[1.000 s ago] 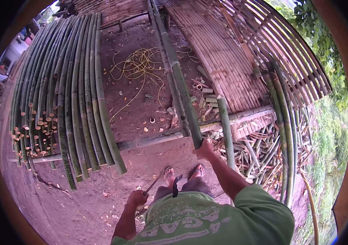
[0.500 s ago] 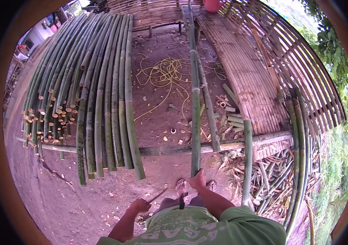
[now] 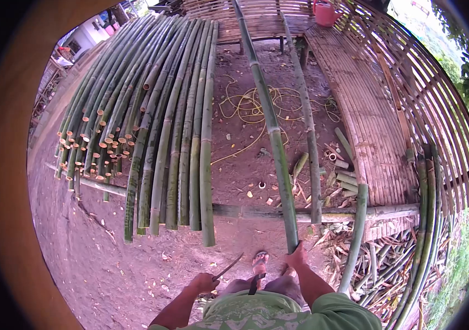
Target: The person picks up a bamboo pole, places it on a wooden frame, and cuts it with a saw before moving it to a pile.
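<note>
My left hand (image 3: 206, 282) is closed around the handle of a large knife (image 3: 228, 268), its dark blade pointing up and to the right, away from the poles. With my right hand (image 3: 297, 257) I grip the near end of a long green bamboo pole (image 3: 274, 132). This pole runs forward over the crossbar (image 3: 251, 212) and slants left toward its far end. To its right lies a thinner, greyer bamboo pole (image 3: 307, 115), apart from it along most of its length.
A big stack of cut bamboo poles (image 3: 157, 110) lies left on the same crossbar. Yellow rope (image 3: 251, 107) is coiled on the dirt. At right stand a slatted bamboo bench (image 3: 355, 104), a red container (image 3: 325, 13), leaning poles (image 3: 427, 214) and a heap of bamboo scraps (image 3: 388, 264).
The held pole's far end has swung left, away from the thinner pole, and the pole now slants. The whole view has shifted. Both hands keep their grips.
</note>
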A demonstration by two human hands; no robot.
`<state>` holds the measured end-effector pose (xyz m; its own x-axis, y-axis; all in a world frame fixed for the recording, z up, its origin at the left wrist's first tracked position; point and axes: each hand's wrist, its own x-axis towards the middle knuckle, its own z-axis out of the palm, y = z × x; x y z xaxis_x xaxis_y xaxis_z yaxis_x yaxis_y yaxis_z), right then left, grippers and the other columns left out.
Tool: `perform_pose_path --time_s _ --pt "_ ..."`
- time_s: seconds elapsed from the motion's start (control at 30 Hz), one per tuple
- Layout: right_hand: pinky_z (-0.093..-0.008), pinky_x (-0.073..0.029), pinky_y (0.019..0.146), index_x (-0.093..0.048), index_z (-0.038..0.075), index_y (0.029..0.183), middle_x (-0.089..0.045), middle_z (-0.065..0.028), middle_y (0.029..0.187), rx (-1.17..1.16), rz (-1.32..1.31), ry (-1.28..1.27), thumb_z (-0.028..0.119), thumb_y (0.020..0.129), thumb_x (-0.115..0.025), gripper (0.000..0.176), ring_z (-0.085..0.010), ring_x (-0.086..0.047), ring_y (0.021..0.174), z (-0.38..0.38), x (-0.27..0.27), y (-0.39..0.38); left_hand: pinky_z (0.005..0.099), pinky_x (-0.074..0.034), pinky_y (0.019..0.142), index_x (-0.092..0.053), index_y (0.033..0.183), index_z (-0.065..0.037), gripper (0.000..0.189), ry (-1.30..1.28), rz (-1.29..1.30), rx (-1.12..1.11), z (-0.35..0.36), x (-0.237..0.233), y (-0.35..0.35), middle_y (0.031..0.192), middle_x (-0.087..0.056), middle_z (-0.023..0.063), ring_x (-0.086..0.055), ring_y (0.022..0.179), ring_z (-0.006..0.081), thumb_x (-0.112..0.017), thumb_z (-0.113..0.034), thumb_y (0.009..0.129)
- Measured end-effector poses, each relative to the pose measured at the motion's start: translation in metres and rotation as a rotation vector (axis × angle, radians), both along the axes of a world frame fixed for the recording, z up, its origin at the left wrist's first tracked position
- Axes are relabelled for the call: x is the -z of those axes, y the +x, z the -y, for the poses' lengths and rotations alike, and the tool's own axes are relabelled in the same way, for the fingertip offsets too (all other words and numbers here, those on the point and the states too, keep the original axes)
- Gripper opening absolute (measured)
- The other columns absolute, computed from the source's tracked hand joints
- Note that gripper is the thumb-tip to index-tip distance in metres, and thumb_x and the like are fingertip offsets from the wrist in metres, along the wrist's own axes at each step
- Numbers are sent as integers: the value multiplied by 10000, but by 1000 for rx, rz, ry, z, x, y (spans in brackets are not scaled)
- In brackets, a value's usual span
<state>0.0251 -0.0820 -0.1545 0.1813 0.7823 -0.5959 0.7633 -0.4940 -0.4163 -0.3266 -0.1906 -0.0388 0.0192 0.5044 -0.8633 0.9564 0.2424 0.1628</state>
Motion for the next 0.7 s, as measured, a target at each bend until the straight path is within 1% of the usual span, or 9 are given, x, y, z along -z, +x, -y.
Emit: perform_pose_path --time_s 0.2,0.27,0.3,0.4,0.47,0.53,0.6,0.63,0.7 --pt "-449 -472 890 -394 21 1233 -599 -259 1054 -185 -49 -30 261 627 -735 736 -391 -595 1014 -29 -18 7 465 -491 827 -662 964 -30 462 -43 62 -29 22 1 13 949 -657 227 -628 912 397 -537 -462 857" --pt "-450 -476 881 -403 5 1214 -599 -263 1050 -277 -31 -79 270 624 -739 729 -398 -597 1008 -54 -62 -27 463 -491 835 -662 981 -35 462 -52 91 -13 30 5 13 960 -657 227 -625 920 398 -539 -463 856" --pt "-467 -478 869 -419 -19 1186 -604 -271 1030 -395 -1 28 292 625 -740 717 -425 -595 992 -52 -49 -39 466 -488 844 -658 994 -37 473 -49 99 1 31 0 14 974 -655 226 -621 936 399 -531 -472 857" --pt "-482 -492 832 -405 -54 1175 -607 -295 983 -453 -181 157 322 636 -737 737 -454 -602 942 -65 -59 -74 470 -485 848 -653 1001 -39 489 -43 100 -36 36 -19 19 981 -654 224 -618 945 400 -515 -486 861" --pt "-484 -505 800 -378 -96 1172 -606 -316 951 -455 -224 133 360 644 -740 786 -464 -610 903 -81 -97 -114 470 -485 850 -653 980 -40 487 -23 106 -106 50 -14 18 975 -654 226 -620 941 401 -499 -488 866" --pt "-465 -517 776 -351 -135 1168 -601 -334 955 -526 -262 173 410 629 -764 871 -440 -625 900 -88 -96 -162 464 -491 845 -651 975 -41 481 -6 105 -154 55 -15 21 968 -656 227 -625 929 398 -501 -484 863" --pt "-450 -512 801 -345 -155 1158 -599 -335 978 -483 -445 137 455 613 -779 926 -428 -623 938 -86 -121 -218 462 -493 818 -670 943 -51 481 29 113 -158 59 -5 19 917 -662 221 -635 891 389 -518 -497 849" --pt "-436 -505 828 -306 -130 1221 -595 -331 1019 -572 -504 148 479 625 -771 971 -420 -617 968 -80 -114 -245 461 -494 804 -680 928 -56 481 42 119 -162 63 -2 20 892 -666 219 -640 872 385 -526 -503 842" --pt "-408 -509 833 -390 -79 1252 -605 -275 1091 -896 -601 251 427 675 -755 850 -407 -616 983 -73 -127 -283 457 -494 807 -683 924 -51 483 46 116 -232 65 -8 20 898 -665 222 -639 877 386 -531 -502 840"
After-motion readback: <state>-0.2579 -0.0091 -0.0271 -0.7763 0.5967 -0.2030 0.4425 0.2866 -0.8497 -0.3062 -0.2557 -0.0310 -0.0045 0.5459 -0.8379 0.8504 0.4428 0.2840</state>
